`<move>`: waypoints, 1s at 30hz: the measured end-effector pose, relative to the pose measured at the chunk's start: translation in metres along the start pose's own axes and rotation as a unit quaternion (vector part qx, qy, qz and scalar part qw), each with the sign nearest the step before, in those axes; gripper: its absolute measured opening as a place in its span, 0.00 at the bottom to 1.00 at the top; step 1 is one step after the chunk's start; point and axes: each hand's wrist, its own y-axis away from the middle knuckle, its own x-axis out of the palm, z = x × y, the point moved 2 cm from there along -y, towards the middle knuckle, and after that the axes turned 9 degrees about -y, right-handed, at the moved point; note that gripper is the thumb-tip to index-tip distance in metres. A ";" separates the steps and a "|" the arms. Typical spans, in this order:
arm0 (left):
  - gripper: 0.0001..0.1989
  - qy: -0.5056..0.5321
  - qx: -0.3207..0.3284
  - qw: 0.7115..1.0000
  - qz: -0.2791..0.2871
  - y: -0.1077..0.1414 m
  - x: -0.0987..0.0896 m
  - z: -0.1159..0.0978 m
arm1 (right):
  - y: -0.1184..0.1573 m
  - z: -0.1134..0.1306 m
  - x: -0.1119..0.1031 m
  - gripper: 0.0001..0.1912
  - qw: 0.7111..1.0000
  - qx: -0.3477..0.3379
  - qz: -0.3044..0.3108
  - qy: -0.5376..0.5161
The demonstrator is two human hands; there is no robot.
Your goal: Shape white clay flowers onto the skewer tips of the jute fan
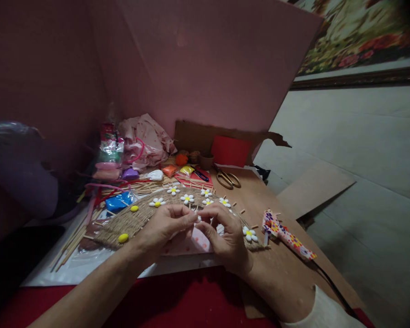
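My left hand [169, 228] and my right hand [225, 234] meet over the near edge of a woven twine arc [143, 221]. Their fingertips pinch a small bit of white clay [197, 219] between them. White-petalled flowers with yellow centres, such as one flower [187, 198], sit on the arc. Toward its left end lie a yellow oval [123, 238] and another yellow oval [134, 208] without petals. Thin sticks poke out from the arc's outer edge. Pink dotted cloth [191, 243] shows below my fingers.
Scissors [227, 178] lie behind the arc, near a red card [230, 151]. A flower-patterned glue gun [287, 234] with a cord rests at the right. Clay packets, including a blue one [119, 200], and bundled sticks [71, 243] are at the left.
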 end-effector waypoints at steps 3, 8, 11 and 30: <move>0.16 0.001 -0.006 1.000 -0.003 -0.001 -0.001 0.001 | 0.000 0.001 -0.001 0.01 1.000 -0.007 -0.014 0.012; 0.14 0.004 -0.001 1.000 0.000 -0.001 0.000 0.001 | -0.001 0.004 -0.001 0.01 1.000 -0.001 -0.005 0.014; 0.15 0.003 0.002 1.000 -0.015 -0.001 0.000 -0.002 | -0.001 0.002 -0.002 0.01 1.000 0.003 -0.006 0.020; 0.11 0.168 0.225 0.847 -0.452 0.005 -0.093 -0.037 | -0.046 -0.009 0.074 0.05 0.977 0.059 0.106 0.176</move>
